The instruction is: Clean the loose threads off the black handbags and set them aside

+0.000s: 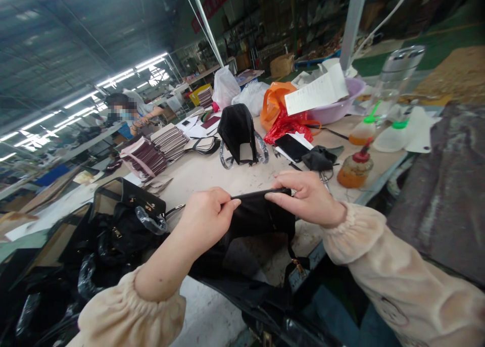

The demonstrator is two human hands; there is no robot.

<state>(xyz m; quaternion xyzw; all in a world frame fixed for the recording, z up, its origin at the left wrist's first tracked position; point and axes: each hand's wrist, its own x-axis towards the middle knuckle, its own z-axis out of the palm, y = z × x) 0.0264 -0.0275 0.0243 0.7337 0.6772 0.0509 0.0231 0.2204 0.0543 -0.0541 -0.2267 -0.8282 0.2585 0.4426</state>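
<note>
Between my hands is a black bag (253,216), its top edge stretched level above the tabletop. My left hand (210,220) pinches that edge at its left part, thumb pointing along it. At the right end my right hand (305,198) grips the same edge, thumb in front and fingers behind. Below, the rest of the black material hangs toward my lap, with a gold-coloured clasp (299,267) on a strap at its right. Another black bag (237,127) with plastic-wrapped handles stands further back on the table (200,178).
Several black bags (129,200) are heaped at left. Behind them lie stacked maroon pieces (144,157). At right are a phone (291,147), a glue bottle (355,170) with a red cap, green-capped bottles (392,135) and a purple basin (341,104). A co-worker (132,114) sits far left.
</note>
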